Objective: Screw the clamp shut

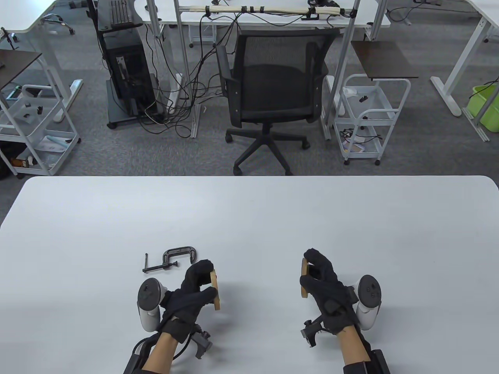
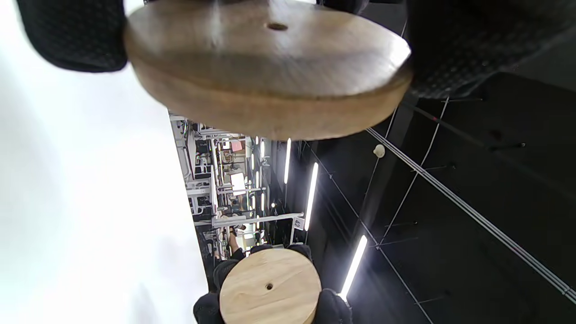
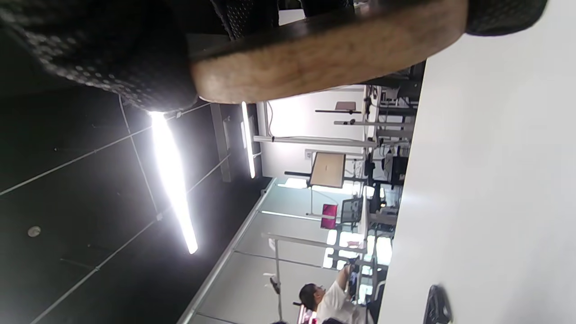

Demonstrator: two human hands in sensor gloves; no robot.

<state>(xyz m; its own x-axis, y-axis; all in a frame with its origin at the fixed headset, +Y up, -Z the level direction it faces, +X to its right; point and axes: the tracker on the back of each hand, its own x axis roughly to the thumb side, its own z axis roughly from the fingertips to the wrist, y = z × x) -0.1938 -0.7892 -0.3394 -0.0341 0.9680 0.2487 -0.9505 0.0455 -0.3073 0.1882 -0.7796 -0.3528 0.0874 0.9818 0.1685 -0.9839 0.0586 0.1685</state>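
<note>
Now each hand, left hand point(image 1: 191, 294) and right hand point(image 1: 325, 288), has its grip around an upright wooden disc point(image 1: 215, 290), facing inward.

Table view: bright, even overhead light; the white table point(image 1: 249, 218) is sharp, with soft faint shadows beside each hand, and straight lines bow slightly toward the frame edges. Left wrist view: the table surface is overexposed to blank white, and the near wooden disc point(image 2: 270, 67) is blurred. Right wrist view: the ceiling light strip point(image 3: 173, 180) flares heavily; the near disc edge is soft.
</note>
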